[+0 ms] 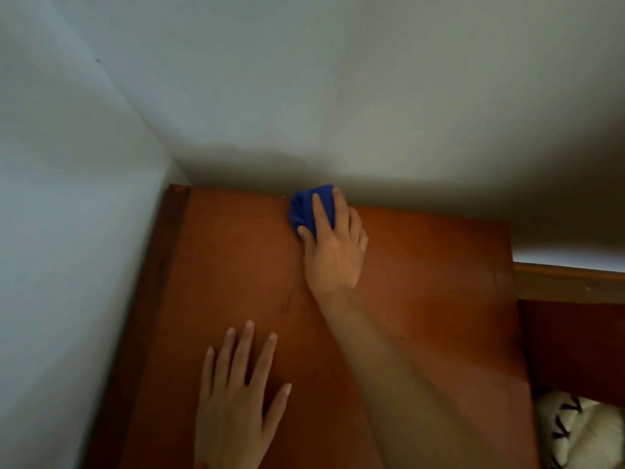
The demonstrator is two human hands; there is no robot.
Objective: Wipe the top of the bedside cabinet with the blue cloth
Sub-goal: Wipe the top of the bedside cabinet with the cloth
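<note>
Here, in the head view, your only view, your right hand (333,247) presses the blue cloth (309,206) down on the bedside cabinet (422,282), right at the back edge where the top meets the wall (338,96). The cloth is bunched into a pad under your fingers (318,211), with the thumb tucked against its near side, so you are clasping it and bearing down on it at once; that bunching likely gives you a firm wad to push into the seam, where dust tends to gather. Your arm reaches diagonally across the top from the lower right because the back edge is the farthest strip from you. Your left hand (236,394) lies flat on the near part of the top, all 5 digits spread and holding nothing; it looks placed there to brace your lean. The cabinet sits in a corner, its left side close to the side wall (67,231). To the right, a wooden bed frame (568,282) adjoins it, with pale patterned bedding (568,431) below. The wood shows no clear wet or dry track, so how much is already wiped cannot be told.
</note>
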